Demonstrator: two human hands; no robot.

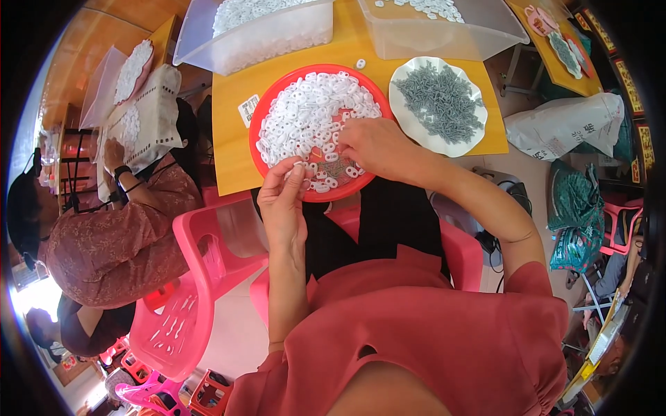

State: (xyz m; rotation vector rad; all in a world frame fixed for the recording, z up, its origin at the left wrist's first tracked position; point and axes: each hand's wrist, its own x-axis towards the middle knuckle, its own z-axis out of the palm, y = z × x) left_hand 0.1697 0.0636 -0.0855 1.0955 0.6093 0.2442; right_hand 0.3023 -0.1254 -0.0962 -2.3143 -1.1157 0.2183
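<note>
A round red tray at the table's front edge holds a heap of small white oval plastic pieces with holes. Over the tray's near rim, my left hand pinches one white plastic piece between thumb and fingertips. My right hand reaches in over the tray's right side. Its fingers are closed and bent down among the pieces; what they hold, if anything, is hidden. Beside my right wrist stands a white wavy-rimmed plate piled with small grey screw-like parts.
Two clear plastic bins, one at the back left and one at the back right, contain more white pieces. One loose white piece lies on the yellow table. A pink chair and another seated person are at left.
</note>
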